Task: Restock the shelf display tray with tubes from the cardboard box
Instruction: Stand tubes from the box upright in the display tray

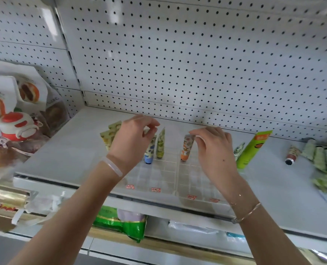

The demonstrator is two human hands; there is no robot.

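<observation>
A white shelf (72, 150) carries a clear gridded display tray (158, 176). In its back rows stand, caps down, a blue-capped tube (149, 150), a green tube (160, 144) just beside it, and an orange tube (186, 150) further right. The right hand (214, 150) pinches the orange tube's crimped top. The left hand (132, 142) curls over the blue-capped tube; whether it grips is unclear.

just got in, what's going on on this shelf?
A person is standing tubes cap down in a clear gridded tray on the shelf. The right hand pinches the top of an orange-capped tube; the left hand curls over a blue-capped tube, contact unclear. A green-capped tube stands beside it. Most cells are empty.
</observation>
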